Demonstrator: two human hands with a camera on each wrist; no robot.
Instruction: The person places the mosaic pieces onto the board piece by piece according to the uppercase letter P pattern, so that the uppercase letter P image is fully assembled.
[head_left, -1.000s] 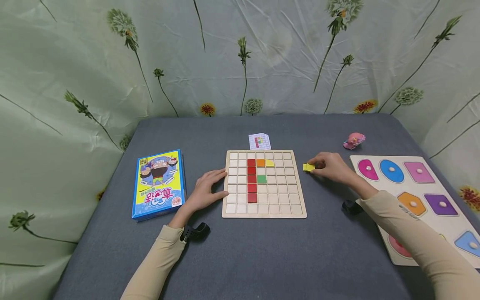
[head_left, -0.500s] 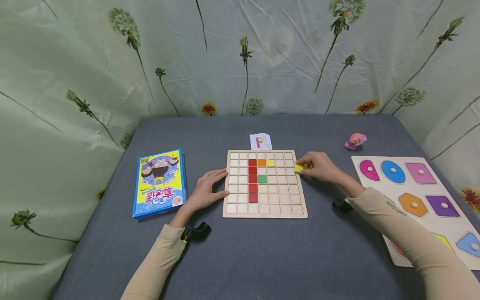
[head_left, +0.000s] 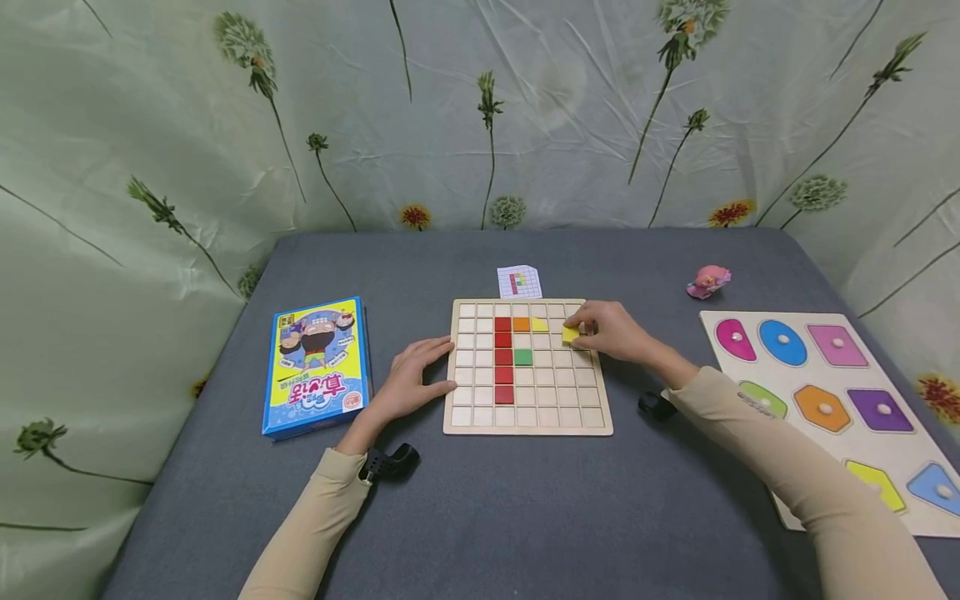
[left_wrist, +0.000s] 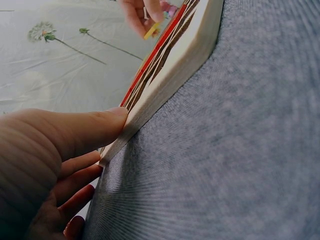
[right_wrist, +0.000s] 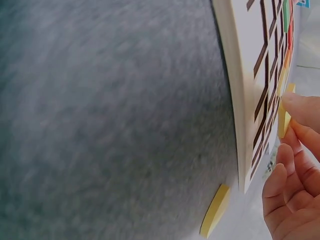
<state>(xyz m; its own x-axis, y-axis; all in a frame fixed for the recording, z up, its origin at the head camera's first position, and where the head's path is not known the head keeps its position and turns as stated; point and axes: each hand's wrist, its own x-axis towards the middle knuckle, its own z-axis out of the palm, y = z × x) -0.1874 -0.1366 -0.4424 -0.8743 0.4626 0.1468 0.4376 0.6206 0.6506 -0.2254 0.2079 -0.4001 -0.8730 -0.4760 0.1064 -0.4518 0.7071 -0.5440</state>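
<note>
A wooden grid board [head_left: 528, 422] lies flat on the table. In it, several red tiles [head_left: 503, 357] form a column, with an orange tile [head_left: 521, 324] and a pale yellow tile [head_left: 539, 325] to the right of its top one and a green tile [head_left: 522, 357] beside its middle. My right hand [head_left: 611, 332] pinches a yellow tile [head_left: 570, 334] between thumb and fingertips, over the board's upper right squares. At the board's left edge, my left hand [head_left: 408, 377] rests with extended fingers, its thumb [left_wrist: 92, 131] touching the rim. Another yellow tile [right_wrist: 215, 211] lies beyond the board in the right wrist view.
A printed pattern card [head_left: 519, 282] sits behind the board. To the left lies a blue and yellow box [head_left: 315, 367]. A knobbed shape puzzle [head_left: 795, 392] occupies the right side, partly under the right forearm, with a pink figurine [head_left: 708, 282] behind it.
My right hand has carried the yellow tile leftward from the table beside the board to above its right-hand squares. The left hand stays at the board's left edge.
</note>
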